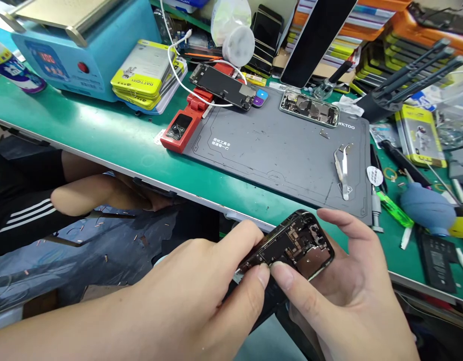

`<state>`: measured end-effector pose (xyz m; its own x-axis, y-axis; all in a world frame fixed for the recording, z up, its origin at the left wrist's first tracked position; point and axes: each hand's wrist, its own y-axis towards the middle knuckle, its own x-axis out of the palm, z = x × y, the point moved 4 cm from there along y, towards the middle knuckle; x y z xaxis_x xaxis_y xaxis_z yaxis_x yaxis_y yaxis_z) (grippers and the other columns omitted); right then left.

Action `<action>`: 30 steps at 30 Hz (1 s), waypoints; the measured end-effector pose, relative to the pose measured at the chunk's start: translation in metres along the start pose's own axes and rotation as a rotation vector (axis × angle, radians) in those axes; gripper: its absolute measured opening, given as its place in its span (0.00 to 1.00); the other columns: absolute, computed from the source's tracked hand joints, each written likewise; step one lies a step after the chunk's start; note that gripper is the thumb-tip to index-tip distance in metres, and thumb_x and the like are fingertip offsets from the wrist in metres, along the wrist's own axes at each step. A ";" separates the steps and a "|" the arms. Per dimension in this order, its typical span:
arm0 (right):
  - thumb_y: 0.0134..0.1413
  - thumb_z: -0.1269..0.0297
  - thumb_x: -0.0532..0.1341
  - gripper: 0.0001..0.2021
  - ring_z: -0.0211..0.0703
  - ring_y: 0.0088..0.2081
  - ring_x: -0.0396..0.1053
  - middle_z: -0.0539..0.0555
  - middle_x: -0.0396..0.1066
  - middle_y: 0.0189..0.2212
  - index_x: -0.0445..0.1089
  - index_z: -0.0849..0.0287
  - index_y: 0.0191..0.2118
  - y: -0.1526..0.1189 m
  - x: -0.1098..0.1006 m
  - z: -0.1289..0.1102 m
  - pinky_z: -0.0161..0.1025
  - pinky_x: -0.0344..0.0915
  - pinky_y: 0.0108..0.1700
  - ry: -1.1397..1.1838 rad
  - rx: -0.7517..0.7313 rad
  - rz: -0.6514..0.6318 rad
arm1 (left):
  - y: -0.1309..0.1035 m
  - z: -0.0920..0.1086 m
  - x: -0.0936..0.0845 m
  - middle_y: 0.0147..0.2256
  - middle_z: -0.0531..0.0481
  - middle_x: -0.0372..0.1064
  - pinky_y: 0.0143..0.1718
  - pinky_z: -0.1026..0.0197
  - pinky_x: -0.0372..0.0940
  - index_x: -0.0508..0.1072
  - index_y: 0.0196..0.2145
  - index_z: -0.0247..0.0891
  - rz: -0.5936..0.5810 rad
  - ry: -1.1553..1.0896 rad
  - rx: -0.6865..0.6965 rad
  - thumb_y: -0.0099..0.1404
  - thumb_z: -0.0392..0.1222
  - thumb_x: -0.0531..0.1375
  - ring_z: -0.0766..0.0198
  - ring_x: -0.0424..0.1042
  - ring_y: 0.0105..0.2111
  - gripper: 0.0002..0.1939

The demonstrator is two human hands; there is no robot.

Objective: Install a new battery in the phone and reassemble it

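Note:
An opened smartphone [291, 245], its inner boards and connectors bare, is held tilted between both hands in front of the bench edge. My left hand [216, 281] grips its lower end, fingers along the far side and thumb pressing on the near edge. The right hand [348, 286] cradles the other end, with its thumb tip on the near edge beside my left thumb and its index finger raised by the top corner. Part of the phone's lower end is hidden behind my left hand. Curved tweezers [343, 173] lie on the dark mat [269, 150] beyond.
A second opened phone [309, 108] and a detached screen [224, 85] on a red holder [179, 130] sit at the mat's back. A blue machine [88, 55] and battery boxes [145, 70] stand left; a blue air blower [427, 208] lies right. Another person's leg [92, 195] is at left.

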<state>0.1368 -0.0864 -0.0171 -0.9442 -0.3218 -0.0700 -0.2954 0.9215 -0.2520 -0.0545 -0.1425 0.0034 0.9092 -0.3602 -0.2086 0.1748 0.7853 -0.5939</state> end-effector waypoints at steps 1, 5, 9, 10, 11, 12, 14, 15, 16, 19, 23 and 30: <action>0.47 0.48 0.85 0.43 0.61 0.46 0.83 0.54 0.81 0.49 0.67 0.39 0.66 0.000 0.000 0.000 0.57 0.86 0.45 -0.004 -0.014 -0.004 | 0.000 0.000 0.001 0.22 0.57 0.66 0.25 0.58 0.57 0.69 0.49 0.54 -0.013 -0.002 -0.001 0.78 0.59 0.55 0.57 0.68 0.21 0.11; 0.45 0.46 0.85 0.42 0.63 0.49 0.82 0.55 0.81 0.49 0.69 0.40 0.63 0.000 -0.001 0.000 0.60 0.85 0.47 -0.018 -0.044 -0.019 | -0.001 -0.004 0.004 0.23 0.58 0.66 0.25 0.57 0.56 0.69 0.50 0.55 -0.028 -0.029 0.021 0.79 0.60 0.54 0.58 0.66 0.20 0.12; 0.46 0.47 0.84 0.40 0.63 0.49 0.82 0.55 0.81 0.48 0.69 0.41 0.63 -0.003 0.001 0.000 0.60 0.85 0.46 -0.031 -0.044 -0.019 | -0.005 -0.004 0.004 0.24 0.57 0.67 0.25 0.57 0.55 0.69 0.51 0.55 -0.001 -0.018 0.049 0.80 0.59 0.53 0.59 0.66 0.20 0.11; 0.47 0.47 0.84 0.40 0.63 0.48 0.82 0.55 0.81 0.48 0.69 0.41 0.63 -0.004 0.001 -0.001 0.60 0.85 0.46 -0.032 -0.036 -0.015 | -0.005 -0.004 0.005 0.24 0.57 0.67 0.25 0.57 0.56 0.69 0.51 0.54 -0.017 -0.009 0.053 0.80 0.59 0.54 0.58 0.67 0.21 0.11; 0.50 0.49 0.83 0.39 0.62 0.46 0.83 0.54 0.82 0.47 0.69 0.40 0.64 -0.005 0.001 0.000 0.59 0.85 0.45 -0.031 -0.020 -0.013 | -0.005 -0.003 0.005 0.25 0.56 0.68 0.26 0.57 0.57 0.69 0.51 0.54 -0.022 0.002 0.053 0.80 0.59 0.54 0.58 0.69 0.22 0.12; 0.52 0.50 0.82 0.37 0.59 0.45 0.83 0.53 0.82 0.46 0.68 0.40 0.64 -0.005 0.002 0.000 0.56 0.86 0.43 -0.027 -0.006 -0.012 | -0.005 -0.003 0.004 0.25 0.56 0.69 0.27 0.57 0.58 0.69 0.51 0.54 -0.015 0.014 0.050 0.80 0.59 0.54 0.58 0.70 0.23 0.12; 0.58 0.53 0.80 0.32 0.53 0.41 0.83 0.51 0.82 0.45 0.68 0.38 0.63 -0.005 0.003 -0.001 0.50 0.85 0.40 -0.018 0.018 -0.013 | -0.005 -0.004 0.004 0.26 0.56 0.70 0.27 0.58 0.60 0.70 0.51 0.54 -0.001 0.031 0.055 0.79 0.60 0.55 0.57 0.72 0.24 0.13; 0.60 0.54 0.80 0.30 0.51 0.40 0.83 0.50 0.82 0.45 0.68 0.38 0.62 -0.006 0.003 -0.001 0.47 0.85 0.40 -0.011 0.027 -0.010 | -0.004 -0.004 0.005 0.26 0.56 0.71 0.27 0.59 0.60 0.70 0.51 0.54 0.006 0.035 0.062 0.79 0.60 0.55 0.58 0.72 0.23 0.13; 0.60 0.54 0.80 0.29 0.49 0.40 0.83 0.49 0.82 0.44 0.68 0.37 0.61 -0.006 0.003 -0.002 0.44 0.85 0.39 -0.006 0.037 -0.001 | -0.004 -0.005 0.006 0.26 0.56 0.70 0.26 0.60 0.59 0.69 0.50 0.53 0.012 0.037 0.073 0.79 0.60 0.54 0.59 0.71 0.23 0.13; 0.57 0.54 0.81 0.31 0.48 0.40 0.83 0.49 0.81 0.44 0.68 0.39 0.61 -0.006 0.003 -0.001 0.41 0.84 0.39 0.005 0.069 0.036 | -0.003 -0.006 0.010 0.24 0.59 0.67 0.25 0.66 0.56 0.69 0.48 0.52 0.047 0.053 0.095 0.81 0.57 0.50 0.63 0.69 0.20 0.12; 0.58 0.55 0.81 0.31 0.47 0.41 0.82 0.50 0.80 0.44 0.68 0.41 0.61 -0.004 0.005 -0.001 0.41 0.83 0.40 -0.001 0.051 0.040 | -0.003 -0.006 0.012 0.22 0.61 0.63 0.23 0.68 0.53 0.68 0.47 0.51 0.098 0.082 0.095 0.80 0.54 0.52 0.65 0.67 0.18 0.09; 0.61 0.51 0.79 0.27 0.43 0.41 0.81 0.48 0.80 0.45 0.69 0.33 0.60 -0.006 0.005 -0.001 0.32 0.79 0.35 0.055 0.140 -0.005 | -0.004 -0.002 0.006 0.21 0.62 0.62 0.20 0.66 0.48 0.68 0.46 0.52 0.092 0.082 0.089 0.78 0.52 0.55 0.65 0.65 0.16 0.06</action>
<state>0.1334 -0.0936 -0.0151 -0.9506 -0.3100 -0.0162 -0.2803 0.8794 -0.3849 -0.0504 -0.1490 0.0025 0.8896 -0.3220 -0.3239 0.1286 0.8571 -0.4988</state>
